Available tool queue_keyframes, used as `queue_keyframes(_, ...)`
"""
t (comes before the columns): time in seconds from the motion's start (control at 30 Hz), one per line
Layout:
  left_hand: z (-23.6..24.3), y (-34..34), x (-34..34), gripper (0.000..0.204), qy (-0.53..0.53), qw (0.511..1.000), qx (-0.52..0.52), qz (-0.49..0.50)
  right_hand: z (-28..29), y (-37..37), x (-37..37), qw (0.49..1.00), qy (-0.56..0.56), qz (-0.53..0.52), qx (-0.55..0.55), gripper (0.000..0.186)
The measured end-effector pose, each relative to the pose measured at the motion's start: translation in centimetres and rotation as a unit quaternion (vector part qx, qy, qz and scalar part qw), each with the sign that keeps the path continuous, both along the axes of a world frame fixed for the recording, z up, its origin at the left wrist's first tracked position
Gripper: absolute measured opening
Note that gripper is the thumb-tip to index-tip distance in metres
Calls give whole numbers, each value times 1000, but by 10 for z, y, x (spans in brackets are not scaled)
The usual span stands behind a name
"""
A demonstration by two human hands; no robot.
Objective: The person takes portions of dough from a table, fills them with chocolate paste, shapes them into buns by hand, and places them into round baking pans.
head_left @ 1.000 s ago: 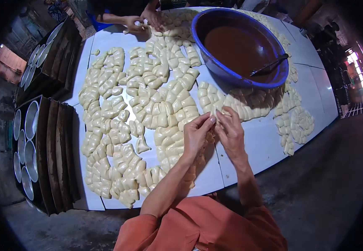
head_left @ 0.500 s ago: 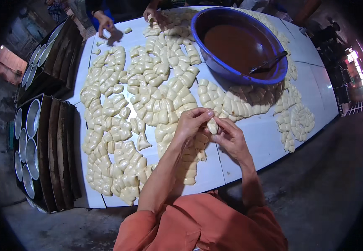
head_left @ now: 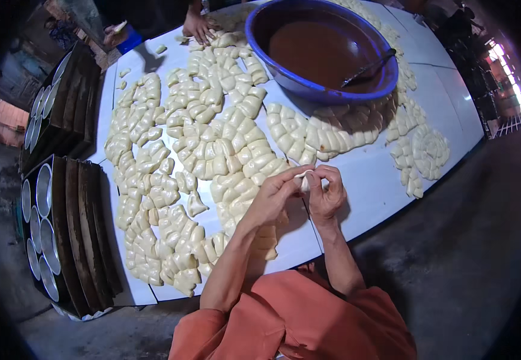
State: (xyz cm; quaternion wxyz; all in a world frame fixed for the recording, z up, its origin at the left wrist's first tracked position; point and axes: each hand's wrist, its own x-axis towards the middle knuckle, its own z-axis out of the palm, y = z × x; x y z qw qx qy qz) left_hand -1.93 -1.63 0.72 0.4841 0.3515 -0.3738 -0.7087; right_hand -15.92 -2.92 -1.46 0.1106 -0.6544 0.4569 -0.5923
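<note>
Metal round pans (head_left: 51,245) sat in dark trays (head_left: 75,228) far left of the blue basin (head_left: 308,93). Nearer it, glossy, pillowy dough lumps (head_left: 203,147) lay packed in patches on the smooth white table (head_left: 374,174). On our side of the basin, we had left hand (head_left: 272,195) and right hand (head_left: 326,195) together, fingertips pinching one small, pale dough piece (head_left: 305,182). Right of the basin, we saw a spiral cluster (head_left: 431,157) of rounded lumps.

Round metal tins (head_left: 49,245) are sitting in dark trays (head_left: 75,240) on the left, a bright opening (head_left: 510,78) is glowing on the right, and something blue (head_left: 130,37), possibly a stool, is showing farther back.
</note>
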Motion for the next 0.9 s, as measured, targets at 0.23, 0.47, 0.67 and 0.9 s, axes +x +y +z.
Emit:
queue_keyframes(0.23, -21, 12, -17, 27, -96, 987, 38, 123, 23, 17, -24, 971, 6, 99, 218, 25)
queue_keyframes(0.47, -27, 33, -32, 38, -217, 972, 84, -35, -2, 71, -84, 922, -41, 123, 366, 28)
queue_keyframes(0.67, -23, 6, -38, 65, -444, 879, -148, -90, -2, 49, -145, 870, -141, 96, 463, 42)
queue_keyframes(0.9, -46, -11, -66, 67, -474, 834, -270, -81, -26, 30, -116, 911, 93, 2, 402, 31)
